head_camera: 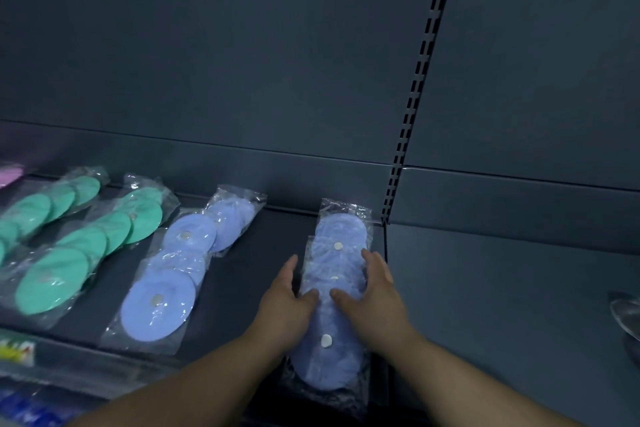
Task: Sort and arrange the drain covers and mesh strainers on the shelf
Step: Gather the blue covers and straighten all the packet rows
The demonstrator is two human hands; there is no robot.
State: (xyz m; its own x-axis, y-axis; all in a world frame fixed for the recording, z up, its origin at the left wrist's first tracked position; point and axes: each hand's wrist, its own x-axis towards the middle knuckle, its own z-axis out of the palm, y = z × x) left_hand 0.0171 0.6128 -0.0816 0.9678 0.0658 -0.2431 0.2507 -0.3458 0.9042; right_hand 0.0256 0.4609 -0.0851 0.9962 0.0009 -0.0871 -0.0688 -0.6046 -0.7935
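A row of blue round drain covers in clear bags (337, 291) runs front to back at the right end of the dark shelf (242, 284). My left hand (287, 302) lies along the row's left side and my right hand (375, 291) along its right side, thumbs resting on top, fingers straight against the bags. Another row of blue bagged covers (180, 270) lies to the left. Two rows of green bagged covers (86, 246) (38, 208) lie further left.
A slotted upright (415, 87) divides this shelf bay from the bay on the right (502, 305). A shiny metal item (627, 315) shows at the right edge. A pink item (10, 173) sits at the far left. Packaged goods (20, 350) lie on the lower left.
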